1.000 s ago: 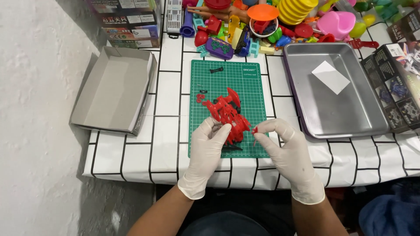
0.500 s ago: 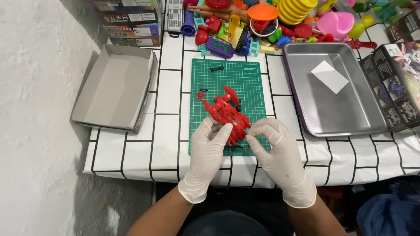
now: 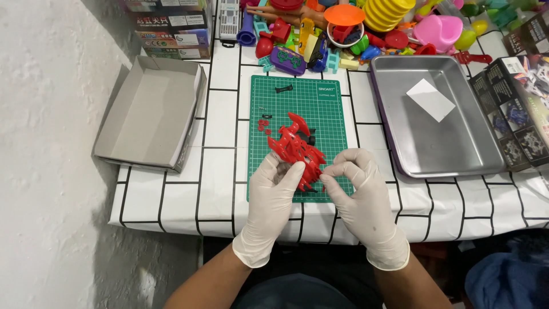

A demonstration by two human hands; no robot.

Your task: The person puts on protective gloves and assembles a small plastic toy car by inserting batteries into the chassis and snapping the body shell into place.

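- Gloves on both our hands: left hand (image 3: 273,191) closed on the red toy model (image 3: 297,150); right hand (image 3: 357,191) pinching at its 4 o'clock edge.
- Model sits mid green cutting mat (image 3: 300,114), largely assembled, we judge.
- Loose red bits (image 3: 264,125) at its 10 o'clock and a black piece (image 3: 283,88) at 12 remain unfitted.
- Steel tray (image 3: 452,149) at 3 o'clock on the table (image 3: 220,120).

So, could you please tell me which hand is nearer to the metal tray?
Right. The right hand is on the green cutting mat's right part, just left of the metal tray's near corner; the left hand lies further left, beyond the red toy.
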